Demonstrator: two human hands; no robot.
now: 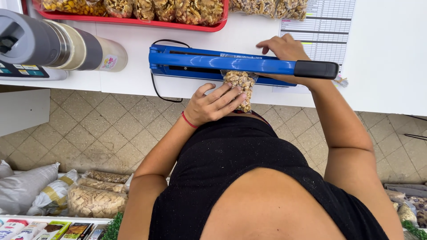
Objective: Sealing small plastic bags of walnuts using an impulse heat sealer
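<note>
A blue bar-type bag sealer (213,63) with a black handle lies on the white counter (391,66). A small clear bag of walnut pieces (240,85) hangs from under its arm, over the counter's front edge. My left hand (212,104) grips the lower part of that bag from the left. My right hand (281,46) rests behind the sealer's arm, fingers spread flat on the machine near the bag's top edge. A red thread band circles my left wrist.
A red tray (133,19) of bagged nuts sits at the counter's back. A grey and cream cylinder appliance (66,44) lies at left. A printed sheet (327,26) lies at right. Bags of snacks (93,200) sit on a low shelf above the tiled floor.
</note>
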